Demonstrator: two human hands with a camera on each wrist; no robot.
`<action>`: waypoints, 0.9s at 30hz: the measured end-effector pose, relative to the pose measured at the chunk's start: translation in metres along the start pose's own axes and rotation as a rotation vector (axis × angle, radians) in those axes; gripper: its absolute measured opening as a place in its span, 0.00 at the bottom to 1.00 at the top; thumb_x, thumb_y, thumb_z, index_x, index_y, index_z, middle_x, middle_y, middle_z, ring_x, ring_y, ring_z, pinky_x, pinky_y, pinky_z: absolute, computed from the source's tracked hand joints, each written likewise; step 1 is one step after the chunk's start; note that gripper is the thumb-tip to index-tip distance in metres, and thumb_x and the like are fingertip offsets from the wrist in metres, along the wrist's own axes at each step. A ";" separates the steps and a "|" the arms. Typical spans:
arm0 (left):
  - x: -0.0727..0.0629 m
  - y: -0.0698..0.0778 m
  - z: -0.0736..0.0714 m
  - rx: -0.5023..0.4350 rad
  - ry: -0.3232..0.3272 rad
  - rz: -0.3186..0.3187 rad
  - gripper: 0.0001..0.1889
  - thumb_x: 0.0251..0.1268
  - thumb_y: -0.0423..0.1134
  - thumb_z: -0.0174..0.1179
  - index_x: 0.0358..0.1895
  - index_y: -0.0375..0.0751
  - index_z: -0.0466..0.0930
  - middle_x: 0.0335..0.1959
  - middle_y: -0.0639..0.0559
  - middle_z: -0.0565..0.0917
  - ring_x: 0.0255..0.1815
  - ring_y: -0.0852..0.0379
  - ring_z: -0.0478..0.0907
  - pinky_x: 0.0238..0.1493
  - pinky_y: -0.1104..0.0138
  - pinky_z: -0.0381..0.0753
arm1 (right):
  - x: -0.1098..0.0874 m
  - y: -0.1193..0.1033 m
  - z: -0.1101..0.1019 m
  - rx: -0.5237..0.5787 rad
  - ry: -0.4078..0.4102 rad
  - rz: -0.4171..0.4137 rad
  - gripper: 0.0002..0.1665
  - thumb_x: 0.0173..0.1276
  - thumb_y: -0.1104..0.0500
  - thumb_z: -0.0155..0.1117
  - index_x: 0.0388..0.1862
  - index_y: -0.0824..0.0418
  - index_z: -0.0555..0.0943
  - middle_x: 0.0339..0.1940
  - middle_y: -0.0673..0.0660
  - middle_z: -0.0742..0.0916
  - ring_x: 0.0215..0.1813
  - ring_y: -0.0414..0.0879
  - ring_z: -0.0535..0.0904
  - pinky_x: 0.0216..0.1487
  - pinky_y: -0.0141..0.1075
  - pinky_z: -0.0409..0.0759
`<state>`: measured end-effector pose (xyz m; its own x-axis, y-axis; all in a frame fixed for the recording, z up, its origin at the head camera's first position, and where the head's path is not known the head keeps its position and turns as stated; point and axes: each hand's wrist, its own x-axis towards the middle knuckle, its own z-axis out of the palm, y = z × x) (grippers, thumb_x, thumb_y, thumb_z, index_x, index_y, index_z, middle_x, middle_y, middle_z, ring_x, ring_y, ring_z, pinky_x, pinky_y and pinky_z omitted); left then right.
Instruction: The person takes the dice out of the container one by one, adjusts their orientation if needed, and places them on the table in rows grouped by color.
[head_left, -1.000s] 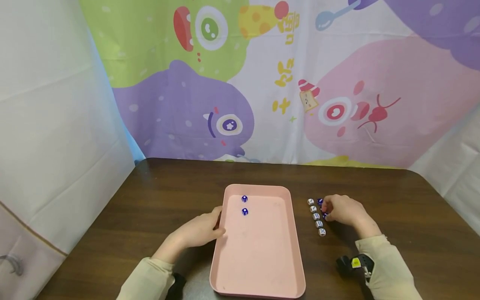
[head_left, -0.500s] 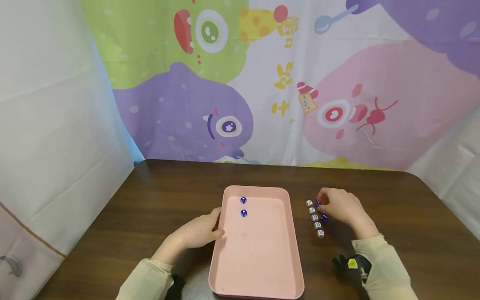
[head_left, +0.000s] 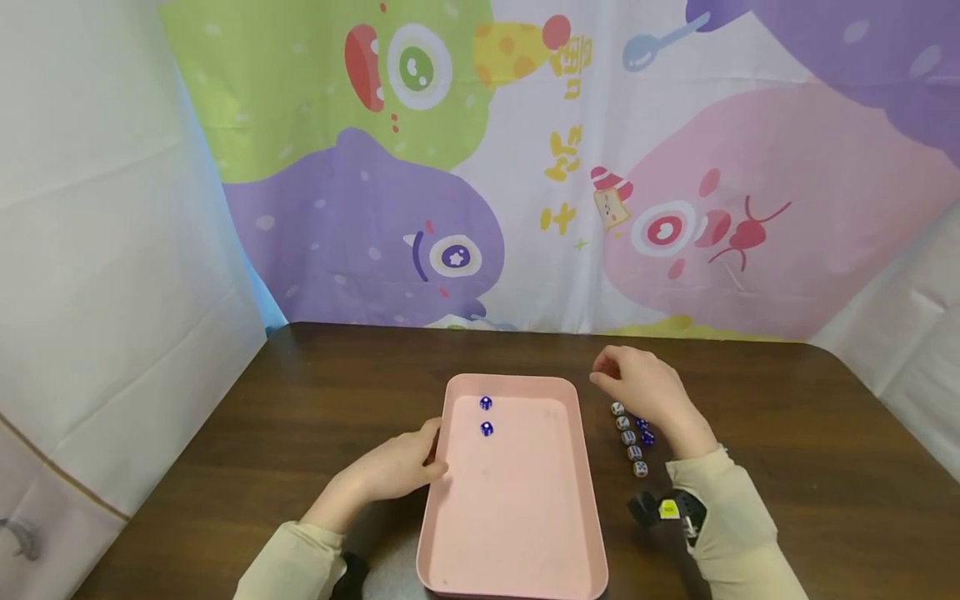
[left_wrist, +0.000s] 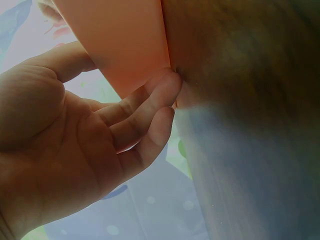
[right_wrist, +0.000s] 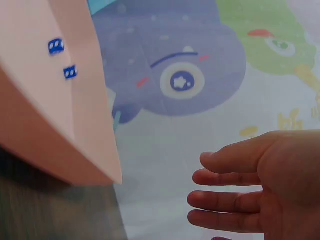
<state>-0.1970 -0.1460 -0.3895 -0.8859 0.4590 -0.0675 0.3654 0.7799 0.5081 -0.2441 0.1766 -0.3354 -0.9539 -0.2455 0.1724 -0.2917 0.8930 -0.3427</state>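
Note:
My left hand (head_left: 396, 465) grips the left side of a pink tray (head_left: 517, 500), its thumb over the rim; in the left wrist view, the other fingers (left_wrist: 159, 95) are bent against the tray's outer wall. Two blue dice (head_left: 486, 416) lie inside near the tray's far left corner. To the right of the tray, my right hand (head_left: 643, 387) hovers above the table, nothing seen between its fingers. Close below it, several blue dice (head_left: 647, 437) sit beside a row of several white dice (head_left: 628, 437); the hand partly hides the far end of the blue row.
The dark wooden table (head_left: 360, 358) extends around the tray. Behind its far edge hangs a cartoon-printed curtain (head_left: 540, 275). A black strapped device (head_left: 667, 508) is on the right wrist.
My right hand has lifted away from the blue dice and moved left and toward the far edge. My left hand keeps its grip on the tray, and the two dice inside stay put.

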 end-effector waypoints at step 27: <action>0.001 0.000 0.000 -0.010 -0.008 -0.024 0.33 0.59 0.39 0.55 0.64 0.27 0.55 0.46 0.38 0.79 0.39 0.55 0.77 0.44 0.57 0.74 | 0.034 -0.079 0.037 0.064 -0.056 -0.115 0.10 0.64 0.52 0.57 0.40 0.53 0.81 0.34 0.48 0.83 0.34 0.41 0.76 0.41 0.40 0.74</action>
<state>-0.1974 -0.1456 -0.3894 -0.8921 0.4435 -0.0865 0.3411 0.7866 0.5147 -0.2558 0.0840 -0.3372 -0.9157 -0.3672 0.1631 -0.4018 0.8323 -0.3818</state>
